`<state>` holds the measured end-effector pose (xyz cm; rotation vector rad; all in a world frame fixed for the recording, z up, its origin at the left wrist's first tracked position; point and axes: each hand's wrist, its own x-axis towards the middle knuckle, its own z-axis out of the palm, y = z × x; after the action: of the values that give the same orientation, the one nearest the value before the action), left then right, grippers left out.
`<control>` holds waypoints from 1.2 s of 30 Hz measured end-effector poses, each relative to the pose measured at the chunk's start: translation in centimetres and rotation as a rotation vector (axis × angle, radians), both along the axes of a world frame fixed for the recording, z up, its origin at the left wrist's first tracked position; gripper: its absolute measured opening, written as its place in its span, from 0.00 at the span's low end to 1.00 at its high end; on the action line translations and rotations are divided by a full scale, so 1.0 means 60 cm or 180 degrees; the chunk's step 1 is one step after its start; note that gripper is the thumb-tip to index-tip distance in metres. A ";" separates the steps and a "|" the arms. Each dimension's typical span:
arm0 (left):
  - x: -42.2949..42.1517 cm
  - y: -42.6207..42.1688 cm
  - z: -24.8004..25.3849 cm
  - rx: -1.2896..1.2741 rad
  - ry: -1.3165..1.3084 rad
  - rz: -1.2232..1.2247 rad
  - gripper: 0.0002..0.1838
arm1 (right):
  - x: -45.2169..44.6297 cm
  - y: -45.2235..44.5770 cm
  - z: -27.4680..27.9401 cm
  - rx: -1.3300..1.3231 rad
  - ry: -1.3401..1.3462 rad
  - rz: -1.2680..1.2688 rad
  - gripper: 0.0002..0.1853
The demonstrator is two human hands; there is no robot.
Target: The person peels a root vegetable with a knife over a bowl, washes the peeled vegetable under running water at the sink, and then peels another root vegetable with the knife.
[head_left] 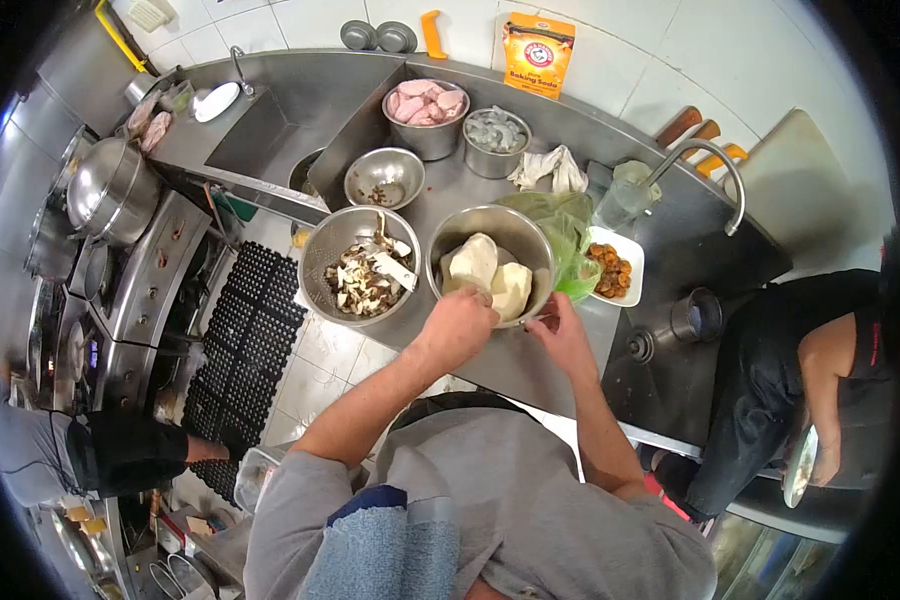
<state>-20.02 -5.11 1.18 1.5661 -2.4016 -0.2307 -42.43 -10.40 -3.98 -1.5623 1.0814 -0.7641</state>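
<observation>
Pale chunks (pixel 473 258) sit unsliced in the steel bowl (pixel 536 245), chopped mushrooms (pixel 355 285) look done; right hand (pixel 564 338) grips bowl rim, left hand (pixel 459 325) hold unclear.

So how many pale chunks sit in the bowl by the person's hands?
2 visible: the back chunk, and the front chunk nearer the right hand, both in the bowl. Others may be hidden.

Tight on both flanks here: the colander (pixel 320 262) crowds the left side of the big bowl (pixel 532 240), and the green bag (pixel 562 225) presses in on the right. From above, the way in is open, though the left hand (pixel 461 322) covers the near rim. Behind, bare counter (pixel 455 190) offers a lane, hemmed by the small bowl (pixel 390 172) and the tub (pixel 496 165).
</observation>
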 end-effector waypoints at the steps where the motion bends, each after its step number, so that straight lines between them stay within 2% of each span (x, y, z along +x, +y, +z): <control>1: 0.000 -0.003 0.000 -0.0030 -0.0071 0.0111 0.06 | 0.004 -0.005 0.007 0.0090 0.0071 0.0002 0.24; 4: 0.010 -0.016 0.007 -0.0106 -0.0216 0.0384 0.06 | 0.006 -0.033 0.000 -0.0642 0.0881 -0.0386 0.19; 7: 0.025 -0.031 0.011 -0.0157 -0.0203 0.0532 0.06 | 0.010 -0.060 -0.005 -0.1040 0.1028 -0.1133 0.12; 13: 0.035 -0.037 0.001 -0.0203 -0.0062 0.0674 0.06 | 0.028 -0.081 -0.024 -0.1756 0.0744 -0.1202 0.07; 16: 0.030 -0.026 0.000 -0.0158 0.0091 0.0644 0.08 | 0.019 -0.109 -0.019 -0.2422 0.1180 -0.1530 0.09; 19: 0.023 -0.008 0.008 0.0058 0.0076 0.0481 0.07 | 0.018 -0.126 0.004 -0.2020 0.1254 -0.0955 0.11; 22: 0.008 0.021 0.010 0.0268 0.0123 0.0298 0.06 | 0.028 -0.145 -0.011 -0.1194 0.1034 -0.0799 0.12; 25: -0.005 0.049 0.012 0.0063 0.0206 0.0130 0.05 | 0.038 -0.152 -0.016 -0.1359 0.1251 -0.0953 0.11; 28: -0.009 0.067 0.016 0.0206 0.0246 -0.0004 0.06 | 0.050 -0.172 -0.008 -0.1771 0.1626 -0.0940 0.11; 31: -0.006 0.079 0.019 0.0330 0.0310 -0.0172 0.07 | 0.068 -0.223 -0.020 -0.1281 0.0935 -0.0593 0.09; 34: 0.021 0.075 0.017 0.0465 0.0315 -0.0527 0.08 | 0.088 -0.274 0.001 0.0639 0.0329 -0.0307 0.07; 36: 0.048 0.056 0.017 0.0543 0.0724 -0.0938 0.08 | 0.112 -0.297 0.010 0.0379 0.0330 0.0150 0.06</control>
<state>-17.15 -1.74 2.18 1.1663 -2.4712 -0.6502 -35.71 -28.24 -3.36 -1.5338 1.1405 -0.5818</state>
